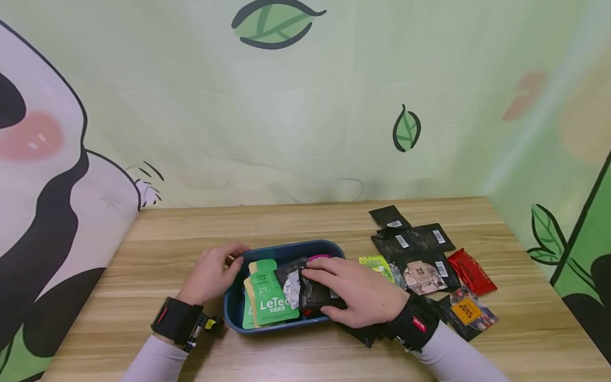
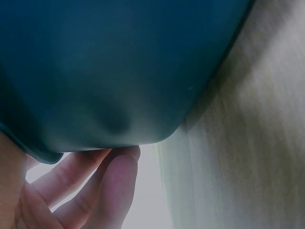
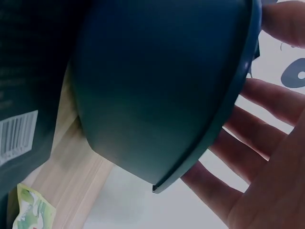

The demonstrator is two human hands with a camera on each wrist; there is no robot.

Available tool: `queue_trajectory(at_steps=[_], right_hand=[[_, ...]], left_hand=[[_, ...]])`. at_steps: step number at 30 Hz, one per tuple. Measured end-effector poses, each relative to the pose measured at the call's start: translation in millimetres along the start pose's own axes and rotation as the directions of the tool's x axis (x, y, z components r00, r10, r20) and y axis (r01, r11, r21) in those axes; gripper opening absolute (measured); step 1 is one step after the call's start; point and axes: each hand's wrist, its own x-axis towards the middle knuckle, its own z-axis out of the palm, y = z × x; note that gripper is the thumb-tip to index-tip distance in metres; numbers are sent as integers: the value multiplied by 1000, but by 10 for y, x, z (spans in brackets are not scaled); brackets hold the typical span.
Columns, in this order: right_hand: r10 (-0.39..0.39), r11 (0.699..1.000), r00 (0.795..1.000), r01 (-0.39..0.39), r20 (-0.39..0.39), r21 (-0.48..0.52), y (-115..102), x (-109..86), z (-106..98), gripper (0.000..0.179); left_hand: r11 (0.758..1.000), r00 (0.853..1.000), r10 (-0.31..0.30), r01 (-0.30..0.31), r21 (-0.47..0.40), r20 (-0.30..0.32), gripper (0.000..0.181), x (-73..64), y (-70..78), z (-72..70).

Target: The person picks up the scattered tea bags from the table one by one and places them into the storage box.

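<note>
Right hand [image 1: 350, 292] over the right side of a blue bin [image 1: 286, 255], with fingers stretched out and slightly apart across a black packet [image 1: 312, 293] inside. Impossible to tell a light touch from a firm press. Left hand [image 1: 210, 275] at the back left corner of the bin, pinching the rim between thumb and bent fingers. Bin oblong with rounded corners, set near the middle of a wood-grain counter [image 1: 277, 361].

Inside, on the left, overlapping green packets [image 1: 267, 300] with white lettering, and pale yellow edges showing between. Between these and the black packet, a patterned packet [image 1: 291, 289] in dark grey and white. Glimpses of pink and red around the right hand's fingers.

To the right of the bin, a loose spread of more packets. Just behind the right hand, a yellow-green packet [image 1: 376, 262]. Farther right, several overlapping black packets with white barcode labels, including one with a tan label [image 1: 424, 276]. Beside this, at a slant, a shiny red packet [image 1: 472, 271]. Nearer the right forearm, a dark packet with an orange label [image 1: 467, 312].

On both wrists, black straps, above pale sleeves. Behind everything, a light green backdrop [image 1: 305, 116] with cartoon leaves and, at far left, a large panda.
</note>
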Motion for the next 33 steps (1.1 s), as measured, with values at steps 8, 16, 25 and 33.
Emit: queue_trajectory(at_steps=[8,16,25,33], right_hand=[[-15,1000,1000,15,-11,-11,-6,-2,42,70],[-32,999,999,32,-22,4,-1,18,113,69],[-25,998,999,26,-27,48,41,0,88,89],[108,994,992,-109,-70,-4,225,-83,-81,109]], left_hand=[[1000,1000,-11,11,-7,4,24,-1,9,-6],[1000,1000,3,-3,-4,0,24,2,0,-5],[1000,1000,-6,6,-10,6,24,2,-1,1],[1000,1000,-9,9,-5,6,24,2,5,1]])
